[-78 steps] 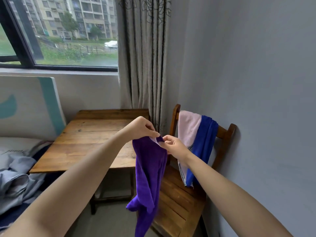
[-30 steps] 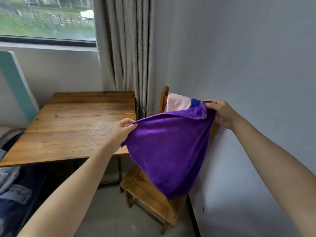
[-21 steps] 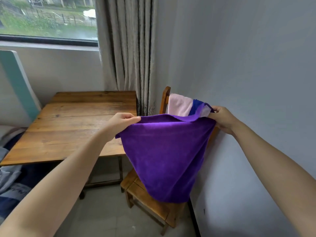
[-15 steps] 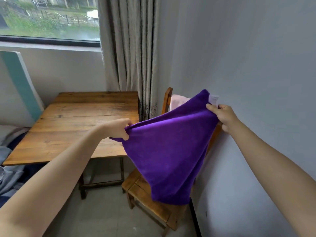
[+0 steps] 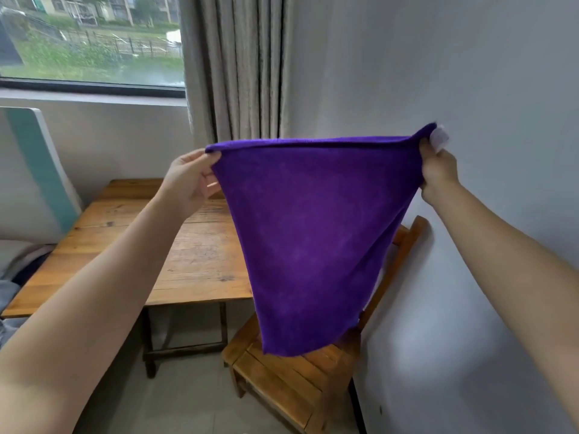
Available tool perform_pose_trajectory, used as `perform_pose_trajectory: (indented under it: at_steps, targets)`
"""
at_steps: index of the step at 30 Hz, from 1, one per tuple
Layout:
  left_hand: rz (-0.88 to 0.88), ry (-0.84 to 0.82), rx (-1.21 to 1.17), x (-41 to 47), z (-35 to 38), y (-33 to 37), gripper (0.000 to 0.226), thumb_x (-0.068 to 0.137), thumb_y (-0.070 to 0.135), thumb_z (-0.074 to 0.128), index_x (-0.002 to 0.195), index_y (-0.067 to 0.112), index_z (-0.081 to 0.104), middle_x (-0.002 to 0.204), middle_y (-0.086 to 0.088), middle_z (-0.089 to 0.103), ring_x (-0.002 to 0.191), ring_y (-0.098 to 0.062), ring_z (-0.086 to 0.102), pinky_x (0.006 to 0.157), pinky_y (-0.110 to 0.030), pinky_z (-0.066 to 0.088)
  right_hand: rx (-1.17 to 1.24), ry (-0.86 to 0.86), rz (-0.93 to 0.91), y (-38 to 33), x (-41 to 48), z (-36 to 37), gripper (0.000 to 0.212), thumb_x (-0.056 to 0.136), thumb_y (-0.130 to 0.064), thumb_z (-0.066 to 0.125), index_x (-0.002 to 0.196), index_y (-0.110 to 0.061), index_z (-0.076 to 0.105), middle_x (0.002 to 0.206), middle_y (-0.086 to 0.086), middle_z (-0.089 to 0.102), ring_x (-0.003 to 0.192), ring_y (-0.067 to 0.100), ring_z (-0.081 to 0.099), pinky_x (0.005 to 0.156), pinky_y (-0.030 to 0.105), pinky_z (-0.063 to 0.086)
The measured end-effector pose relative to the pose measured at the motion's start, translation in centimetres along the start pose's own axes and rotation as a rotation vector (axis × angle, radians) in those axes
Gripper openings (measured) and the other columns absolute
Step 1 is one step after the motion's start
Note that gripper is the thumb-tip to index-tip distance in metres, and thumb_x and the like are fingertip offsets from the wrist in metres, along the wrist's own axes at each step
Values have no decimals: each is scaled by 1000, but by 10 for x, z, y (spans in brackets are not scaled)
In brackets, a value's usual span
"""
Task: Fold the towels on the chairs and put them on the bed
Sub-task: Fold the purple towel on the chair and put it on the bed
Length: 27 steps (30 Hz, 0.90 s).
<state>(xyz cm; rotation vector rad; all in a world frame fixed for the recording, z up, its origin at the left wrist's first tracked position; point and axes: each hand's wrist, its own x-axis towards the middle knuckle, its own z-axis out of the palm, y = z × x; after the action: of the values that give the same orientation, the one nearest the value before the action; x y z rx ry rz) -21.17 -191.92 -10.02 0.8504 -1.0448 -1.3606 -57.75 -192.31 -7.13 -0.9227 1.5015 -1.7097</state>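
Purple towel (image 5: 313, 233) spread in the air.
Left grip (image 5: 191, 180) pinches its 9 o'clock corner, right grip (image 5: 437, 173) its 3 o'clock corner; it hangs over the wooden chair (image 5: 291, 383) beside the desk (image 5: 194, 261).

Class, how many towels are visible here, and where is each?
1. The purple towel hangs spread between the left hand and right hand, before the chair; more may hide behind it.

The purple towel (image 5: 313, 233) hides most of the chair (image 5: 282, 386) backrest and the far right corner of the worktop (image 5: 188, 261). The fingertips of the right hand (image 5: 437, 175) are tucked behind the cloth. The white label (image 5: 439, 139) beside them is too blurred to read. The bed (image 5: 7, 289) is cut off by the left edge.
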Motion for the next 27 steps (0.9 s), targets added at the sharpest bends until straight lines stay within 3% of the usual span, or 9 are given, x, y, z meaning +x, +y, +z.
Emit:
perform_pose_trajectory:
  at_steps: [2,4,8,11,14,16,19,21,27]
  targets:
    - [56,9,-69,1,11,10,29,92,11,50,72,17,70,68,0,71,63,-12,65,64,-26,54,-6,13,-15,-10,4,1,20,96,-34,48,87,-19,57,84,-6,59,76,9,56,68,22,49]
    - [98,7,-85,-4,16,17,30,93,13,50,71,18,70,67,1,70,63,-12,64,64,-27,53,-14,0,-16,-15,4,-1,26,96,-38,45,100,-15,57,91,-6,59,83,9,57,75,22,51]
    - [67,27,-63,-28,12,13,28,93,17,47,75,19,69,65,4,69,59,-11,64,60,-26,53,-96,-53,10,-5,-8,-14,36,96,-44,43,114,-15,53,105,-5,59,98,13,57,87,26,50]
    - [-43,91,-47,-58,2,-14,35,93,17,46,68,20,71,62,5,67,55,-9,63,56,-21,50,-185,-101,64,21,-27,-30,28,95,-44,43,97,-19,55,91,-8,59,90,12,57,83,27,49]
    - [-210,197,-9,-93,-4,-52,37,95,15,42,68,19,68,52,7,64,45,-6,60,47,-14,47,-229,-103,127,63,-48,-50,29,96,-38,44,105,-13,56,89,-7,59,84,11,57,73,23,48]
    - [-340,280,2,-118,-6,-81,24,96,17,42,79,20,59,49,6,63,43,-6,60,43,-14,47,-277,-87,168,98,-62,-65,38,97,-35,44,121,-7,54,102,-1,62,92,15,57,75,23,47]
    - [-486,380,8,-157,-17,-135,13,95,16,45,89,16,56,50,2,65,41,-9,60,40,-16,47,-399,-73,266,151,-92,-90,46,97,-38,43,130,-6,49,127,12,56,111,27,55,91,32,45]
    - [-563,437,28,-184,-23,-170,11,94,14,47,92,15,58,53,2,66,43,-11,62,42,-18,49,-453,-64,347,183,-113,-107,46,97,-36,44,128,-3,50,128,16,55,115,32,53,95,36,43]
    - [-735,573,77,-245,-29,-235,17,94,9,48,82,13,59,52,1,63,42,-12,60,41,-18,47,-495,-27,523,249,-171,-144,39,97,-26,45,123,3,50,125,21,55,110,34,53,83,31,41]
